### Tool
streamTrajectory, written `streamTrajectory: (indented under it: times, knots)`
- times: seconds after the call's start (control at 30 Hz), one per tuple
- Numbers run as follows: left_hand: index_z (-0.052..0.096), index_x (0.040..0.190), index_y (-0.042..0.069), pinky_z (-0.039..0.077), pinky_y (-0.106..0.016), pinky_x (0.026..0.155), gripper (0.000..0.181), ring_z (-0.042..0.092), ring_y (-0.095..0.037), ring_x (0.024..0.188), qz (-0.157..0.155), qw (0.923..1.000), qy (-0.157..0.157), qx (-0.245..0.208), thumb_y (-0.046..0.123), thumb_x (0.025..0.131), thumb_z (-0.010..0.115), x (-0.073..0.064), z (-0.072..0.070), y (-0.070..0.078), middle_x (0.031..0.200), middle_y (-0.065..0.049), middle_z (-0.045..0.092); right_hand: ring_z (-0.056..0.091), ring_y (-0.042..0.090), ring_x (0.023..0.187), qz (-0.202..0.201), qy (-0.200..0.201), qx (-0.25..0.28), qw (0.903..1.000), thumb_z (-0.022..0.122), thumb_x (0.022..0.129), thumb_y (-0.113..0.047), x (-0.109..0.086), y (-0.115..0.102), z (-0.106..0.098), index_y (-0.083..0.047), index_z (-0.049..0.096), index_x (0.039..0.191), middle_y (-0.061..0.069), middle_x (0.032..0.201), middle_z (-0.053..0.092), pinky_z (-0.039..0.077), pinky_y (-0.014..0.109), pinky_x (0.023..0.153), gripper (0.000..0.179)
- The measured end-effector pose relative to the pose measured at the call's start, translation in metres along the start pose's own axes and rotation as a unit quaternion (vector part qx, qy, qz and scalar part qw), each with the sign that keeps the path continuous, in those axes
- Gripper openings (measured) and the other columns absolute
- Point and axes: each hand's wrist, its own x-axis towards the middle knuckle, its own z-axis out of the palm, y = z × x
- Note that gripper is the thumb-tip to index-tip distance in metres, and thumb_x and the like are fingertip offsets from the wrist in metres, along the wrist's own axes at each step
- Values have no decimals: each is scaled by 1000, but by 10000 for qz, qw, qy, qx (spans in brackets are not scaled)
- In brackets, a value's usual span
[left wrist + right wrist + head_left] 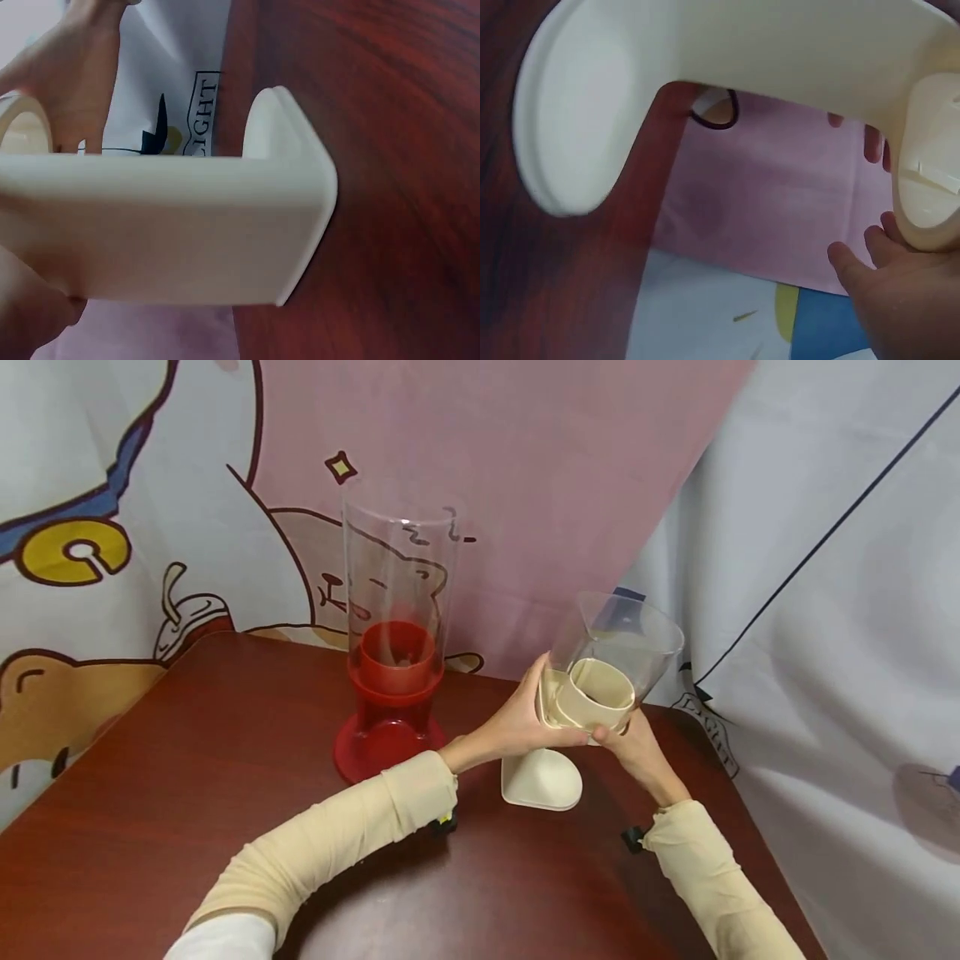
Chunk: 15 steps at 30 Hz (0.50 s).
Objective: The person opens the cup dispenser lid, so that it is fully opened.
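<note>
Both hands grip the upper part of a cream stand, which looks like a dispenser. A clear, open-topped container rises from it, leaning to the right, with a cream ring inside. My left hand holds the left side, and its fingers lie against the upright column in the left wrist view. On the right side, my right hand has its thumb at the front, while fingers reach under the top part. Whether the foot touches the table cannot be told.
To the left stands a similar red dispenser with a tall clear cylinder. Both are at the back of a dark red-brown wooden table. A printed cloth hangs behind the table and along its right side.
</note>
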Motion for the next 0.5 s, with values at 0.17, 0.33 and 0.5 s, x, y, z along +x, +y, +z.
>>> streamTrajectory:
  times: [0.17, 0.33, 0.5]
  knots:
    - [9, 159, 15, 33, -38, 118, 122, 36, -19, 142, 77, 9991, 398, -118, 29, 70, 90, -2, 7, -3, 162, -7, 24, 63, 2, 98, -109, 330, 128, 9993, 78, 75, -61, -3, 4, 9, 10, 49, 133, -10, 110, 67, 48, 14, 88, 96]
    - [11, 158, 16, 35, -36, 116, 121, 39, -17, 138, 174, 9988, 436, -154, 27, 69, 91, -12, 11, -3, 158, -6, 27, 64, 2, 95, -306, 533, 265, 9978, 79, 76, -60, -12, 7, 15, 7, 54, 128, -9, 107, 69, 48, 14, 86, 88]
    - [12, 158, 17, 36, -32, 115, 122, 41, -14, 135, 265, 9982, 501, -210, 24, 67, 93, -20, 17, 0, 156, -3, 29, 64, 1, 91, -477, 899, 370, 9941, 80, 73, -62, -20, 9, 20, -8, 58, 122, -9, 104, 69, 48, 14, 84, 76]
